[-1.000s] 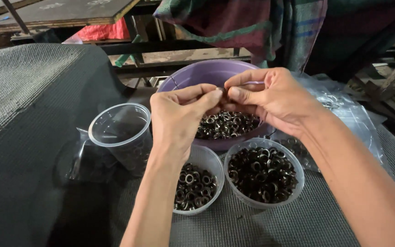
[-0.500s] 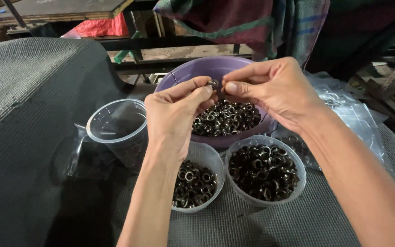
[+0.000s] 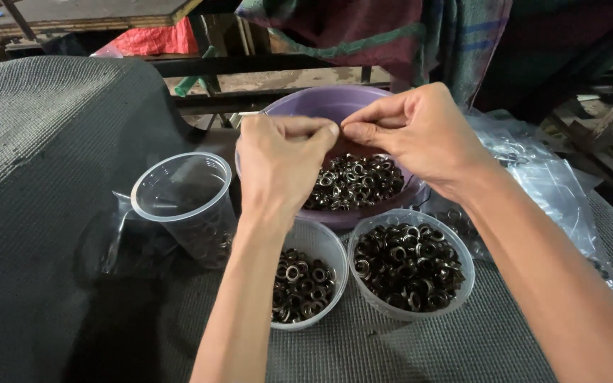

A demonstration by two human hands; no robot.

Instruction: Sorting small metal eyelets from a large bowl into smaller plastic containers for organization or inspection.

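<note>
Metal eyelets [image 3: 352, 181] — small dark rings — fill the purple bowl [image 3: 335, 106]; left hand [image 3: 278, 167] and right hand [image 3: 420, 135] pinch fingertips together above, whatever they grip hidden.

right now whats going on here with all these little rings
A person's left hand and right hand meet fingertip to fingertip above a purple bowl of small metal rings; whatever they pinch is hidden. Two clear cups of rings sit in front, and another clear cup stands to the left.
</note>
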